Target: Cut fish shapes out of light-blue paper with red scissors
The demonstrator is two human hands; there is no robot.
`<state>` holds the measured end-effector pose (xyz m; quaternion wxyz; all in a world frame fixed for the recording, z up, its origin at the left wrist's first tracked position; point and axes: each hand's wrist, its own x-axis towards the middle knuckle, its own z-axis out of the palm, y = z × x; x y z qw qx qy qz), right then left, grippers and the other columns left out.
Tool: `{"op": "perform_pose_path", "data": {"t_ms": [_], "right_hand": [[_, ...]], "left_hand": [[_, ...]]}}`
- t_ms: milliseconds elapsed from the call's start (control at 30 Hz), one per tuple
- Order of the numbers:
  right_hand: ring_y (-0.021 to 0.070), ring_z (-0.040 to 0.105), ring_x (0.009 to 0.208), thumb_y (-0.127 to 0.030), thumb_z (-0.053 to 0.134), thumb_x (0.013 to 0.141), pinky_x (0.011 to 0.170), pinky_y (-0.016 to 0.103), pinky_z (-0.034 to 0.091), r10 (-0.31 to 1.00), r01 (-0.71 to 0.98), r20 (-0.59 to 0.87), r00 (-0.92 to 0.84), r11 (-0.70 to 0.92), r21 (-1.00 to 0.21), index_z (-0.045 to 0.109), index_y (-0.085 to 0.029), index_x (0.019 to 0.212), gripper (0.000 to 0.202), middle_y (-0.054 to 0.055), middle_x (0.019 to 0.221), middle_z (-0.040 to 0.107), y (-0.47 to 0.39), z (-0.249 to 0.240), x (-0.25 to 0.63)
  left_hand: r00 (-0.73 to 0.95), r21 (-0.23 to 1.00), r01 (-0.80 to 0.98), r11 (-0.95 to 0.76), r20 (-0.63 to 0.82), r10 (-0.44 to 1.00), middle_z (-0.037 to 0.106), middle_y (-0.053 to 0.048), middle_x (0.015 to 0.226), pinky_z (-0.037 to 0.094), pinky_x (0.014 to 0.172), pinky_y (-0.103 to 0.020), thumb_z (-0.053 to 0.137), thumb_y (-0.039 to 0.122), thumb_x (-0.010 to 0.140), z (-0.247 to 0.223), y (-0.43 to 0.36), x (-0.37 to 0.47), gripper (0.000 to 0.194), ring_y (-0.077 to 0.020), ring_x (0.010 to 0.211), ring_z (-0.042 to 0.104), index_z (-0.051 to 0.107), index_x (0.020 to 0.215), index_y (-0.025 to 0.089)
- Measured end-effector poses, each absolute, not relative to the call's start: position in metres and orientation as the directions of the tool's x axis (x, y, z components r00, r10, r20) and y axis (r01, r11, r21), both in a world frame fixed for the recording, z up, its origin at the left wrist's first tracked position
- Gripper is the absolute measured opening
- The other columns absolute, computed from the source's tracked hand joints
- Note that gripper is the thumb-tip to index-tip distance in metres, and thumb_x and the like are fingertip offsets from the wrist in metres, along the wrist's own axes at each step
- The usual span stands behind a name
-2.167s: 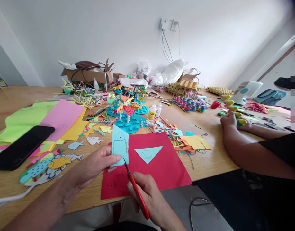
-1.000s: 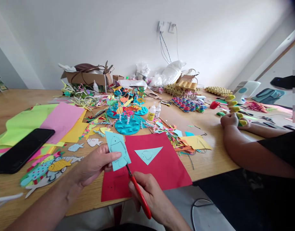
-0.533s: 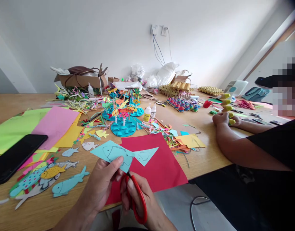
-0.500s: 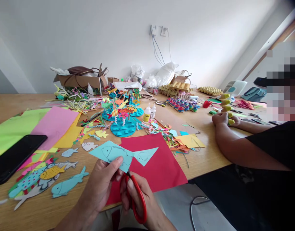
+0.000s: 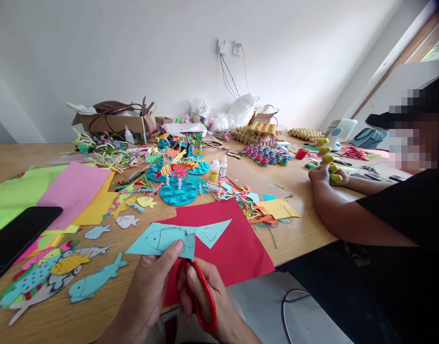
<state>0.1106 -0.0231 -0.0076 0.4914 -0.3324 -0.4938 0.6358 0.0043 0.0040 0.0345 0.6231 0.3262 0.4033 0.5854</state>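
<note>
My left hand (image 5: 151,282) pinches a light blue piece of paper (image 5: 142,242) with fish outlines drawn on it, thumb on top. A narrow, pointed part of the paper reaches right, bearing a smaller fish drawing. Red-handled scissors (image 5: 205,296) sit in my right hand (image 5: 214,291), fingers through the loops. Their blades are at the lower edge of the paper, mostly hidden beneath it. Under both hands lies a sheet of red paper (image 5: 241,243). To the left is a cut-out blue fish (image 5: 95,282), near a pile of decorated paper fish (image 5: 67,263).
A black phone (image 5: 22,239) rests by coloured sheets (image 5: 74,196) on the left. Ahead stand a blue base with paper fish (image 5: 178,191) and glue bottles (image 5: 214,170). Paper scraps (image 5: 260,212) lie to the right, where another person (image 5: 380,220) holds a yellow-green piece.
The view has shifted slightly, moving the scene left. The blue paper has tilted a little in my left hand, and the scissor blades show less than before.
</note>
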Motion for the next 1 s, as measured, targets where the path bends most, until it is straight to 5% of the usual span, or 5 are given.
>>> {"op": "perform_pose_path", "data": {"t_ms": [467,767,1000], "right_hand": [[0.0062,0.039,0.033,-0.068,0.046,0.083,0.036,0.017,0.029,0.946,-0.325,0.015,-0.324,-0.096,-0.941,0.053,-0.014,0.072,0.055,-0.006,0.042,0.044,-0.026,-0.009,0.108],[0.0069,0.04,0.036,-0.066,0.044,0.085,0.037,0.016,0.03,0.934,-0.325,0.048,-0.353,-0.075,-0.943,0.054,-0.014,0.073,0.054,-0.007,0.043,0.04,-0.025,-0.009,0.108],[0.0066,0.04,0.036,-0.068,0.046,0.083,0.038,0.017,0.031,0.943,-0.312,0.009,-0.332,-0.101,-0.945,0.049,-0.016,0.072,0.053,-0.005,0.046,0.046,-0.025,-0.009,0.108]], "left_hand": [[0.019,0.798,-0.574,0.181,-0.208,0.978,0.066,0.006,0.064,0.051,0.059,-0.025,0.083,0.027,0.057,0.037,0.012,-0.003,0.022,-0.0134,0.059,0.059,0.063,0.061,0.019],[-0.241,0.942,-0.335,0.02,-0.107,0.965,0.067,0.006,0.069,0.049,0.079,-0.029,0.079,0.023,0.059,0.028,0.009,0.003,0.017,-0.0162,0.071,0.059,0.065,0.068,0.021],[-0.328,0.978,-0.19,-0.085,0.018,0.944,0.069,0.004,0.068,0.05,0.074,-0.032,0.077,0.027,0.06,0.026,0.008,0.003,0.015,-0.0227,0.077,0.064,0.064,0.067,0.023]]}}
